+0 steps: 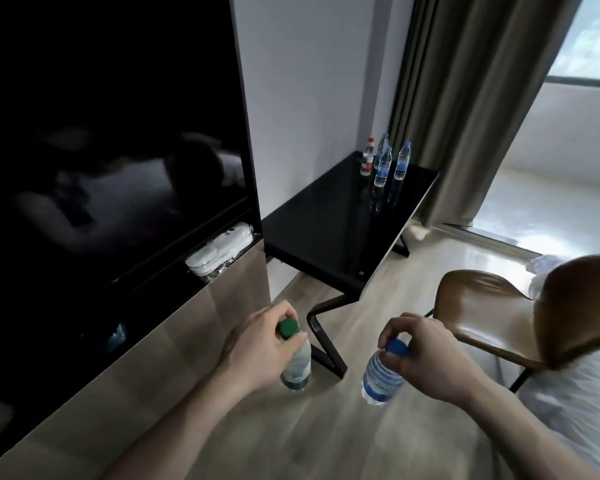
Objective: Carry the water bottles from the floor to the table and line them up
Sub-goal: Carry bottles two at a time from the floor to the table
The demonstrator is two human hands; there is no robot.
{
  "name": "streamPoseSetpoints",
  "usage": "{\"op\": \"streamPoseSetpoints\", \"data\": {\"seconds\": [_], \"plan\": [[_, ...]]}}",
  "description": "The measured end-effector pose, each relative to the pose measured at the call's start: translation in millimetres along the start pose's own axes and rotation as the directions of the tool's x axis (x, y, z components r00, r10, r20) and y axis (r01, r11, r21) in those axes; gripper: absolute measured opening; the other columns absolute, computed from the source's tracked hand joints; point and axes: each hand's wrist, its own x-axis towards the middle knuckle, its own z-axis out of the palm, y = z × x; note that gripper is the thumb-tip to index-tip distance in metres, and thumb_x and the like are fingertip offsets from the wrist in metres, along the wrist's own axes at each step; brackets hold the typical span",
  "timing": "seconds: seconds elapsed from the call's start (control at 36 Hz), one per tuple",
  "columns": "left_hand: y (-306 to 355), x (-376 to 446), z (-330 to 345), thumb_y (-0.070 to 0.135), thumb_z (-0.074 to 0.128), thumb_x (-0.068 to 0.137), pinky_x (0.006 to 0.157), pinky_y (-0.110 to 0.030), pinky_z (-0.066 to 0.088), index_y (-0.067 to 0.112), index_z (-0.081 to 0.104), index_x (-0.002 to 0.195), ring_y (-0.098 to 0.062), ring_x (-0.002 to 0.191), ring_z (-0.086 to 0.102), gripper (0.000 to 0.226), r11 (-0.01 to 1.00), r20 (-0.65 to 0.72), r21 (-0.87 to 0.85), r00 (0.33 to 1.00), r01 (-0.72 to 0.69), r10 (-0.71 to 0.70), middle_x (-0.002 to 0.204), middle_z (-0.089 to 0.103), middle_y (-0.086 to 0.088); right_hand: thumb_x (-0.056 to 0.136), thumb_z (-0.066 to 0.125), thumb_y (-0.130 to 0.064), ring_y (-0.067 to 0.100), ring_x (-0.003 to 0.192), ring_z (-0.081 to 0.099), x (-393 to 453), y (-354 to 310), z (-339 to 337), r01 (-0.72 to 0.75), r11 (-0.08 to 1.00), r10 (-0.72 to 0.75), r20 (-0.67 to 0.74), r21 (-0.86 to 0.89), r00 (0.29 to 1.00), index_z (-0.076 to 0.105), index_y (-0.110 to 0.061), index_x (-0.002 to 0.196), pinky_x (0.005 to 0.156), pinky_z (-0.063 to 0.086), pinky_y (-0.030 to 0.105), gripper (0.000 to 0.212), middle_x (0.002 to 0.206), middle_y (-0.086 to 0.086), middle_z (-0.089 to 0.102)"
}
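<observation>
My left hand [260, 348] grips a green-capped water bottle [297, 367] by its neck, and the bottle hangs above the wooden floor. A blue-capped bottle with a blue label [381, 375] hangs from my right hand [426, 355], whose fingers pinch it just under the cap. Ahead stands a black glossy table [326, 223]. At its far end stand several upright bottles: one red-capped [368, 157] and three blue-capped [383, 168], grouped close together.
A large dark TV [111, 133] sits on a wooden cabinet [153, 358] at the left. A brown chair [499, 313] stands to the right of the table. The table's black metal leg [323, 341] lies between my hands and the table. Grey curtains [471, 98] hang behind.
</observation>
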Motion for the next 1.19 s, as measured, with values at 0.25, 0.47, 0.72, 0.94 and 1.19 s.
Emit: {"op": "streamPoseSetpoints", "data": {"seconds": [0.25, 0.47, 0.72, 0.94, 1.19], "plan": [[20.7, 103.2, 60.1, 0.058, 0.062, 0.077, 0.057, -0.037, 0.051, 0.034, 0.053, 0.086, -0.008, 0.063, 0.055, 0.028, 0.999, 0.028, 0.01, 0.998, 0.048, -0.048, 0.078, 0.059, 0.018, 0.075, 0.072, -0.033, 0.001, 0.073, 0.06, 92.8, 83.5, -31.4, -0.001, 1.0, 0.0, 0.106, 0.005, 0.994, 0.063, -0.037, 0.075, 0.061, 0.044, 0.014, 0.01, 0.089, -0.018, 0.061], [45.3, 181.8, 112.2, 0.059, 0.062, 0.078, 0.058, -0.038, 0.053, 0.034, 0.052, 0.087, -0.007, 0.063, 0.058, 0.028, 0.984, -0.037, 0.023, 0.984, 0.176, -0.175, 0.077, 0.061, 0.017, 0.077, 0.071, -0.026, 0.004, 0.079, 0.06, 185.4, 164.5, -78.4, 0.071, 0.997, -0.076, 0.176, 0.038, 0.981, 0.063, -0.037, 0.076, 0.058, 0.043, 0.014, 0.013, 0.093, -0.016, 0.059], [80.6, 247.1, 141.4, 0.042, 0.071, 0.086, 0.052, -0.026, 0.043, 0.029, 0.052, 0.084, -0.01, 0.062, 0.056, 0.023, 0.96, -0.167, -0.011, 0.946, 0.28, -0.278, 0.068, 0.057, 0.007, 0.071, 0.067, -0.026, 0.003, 0.08, 0.058, 296.4, 222.2, -119.6, 0.203, 0.979, -0.204, 0.199, 0.025, 0.958, 0.061, -0.038, 0.073, 0.065, 0.048, 0.019, 0.014, 0.085, -0.02, 0.058], [68.3, 313.6, 160.4, 0.038, 0.071, 0.085, 0.051, -0.016, 0.04, 0.028, 0.052, 0.082, -0.005, 0.056, 0.05, 0.022, 0.941, -0.146, -0.032, 0.929, 0.338, -0.339, 0.071, 0.057, 0.014, 0.064, 0.065, -0.029, 0.002, 0.078, 0.061, 393.2, 236.5, -124.2, 0.291, 0.954, -0.3, 0.196, 0.072, 0.934, 0.061, -0.037, 0.073, 0.062, 0.052, 0.021, 0.012, 0.084, -0.019, 0.06], [28.9, 417.0, 196.8, 0.055, 0.057, 0.075, 0.058, -0.036, 0.051, 0.031, 0.052, 0.089, -0.008, 0.063, 0.054, 0.028, 0.916, -0.07, -0.034, 0.914, 0.399, -0.401, 0.082, 0.058, 0.017, 0.068, 0.065, -0.031, 0.004, 0.077, 0.063, 491.1, 257.6, -125.0, 0.26, 0.961, -0.275, 0.235, 0.093, 0.932, 0.063, -0.037, 0.075, 0.065, 0.056, 0.026, 0.009, 0.086, -0.02, 0.06]]}}
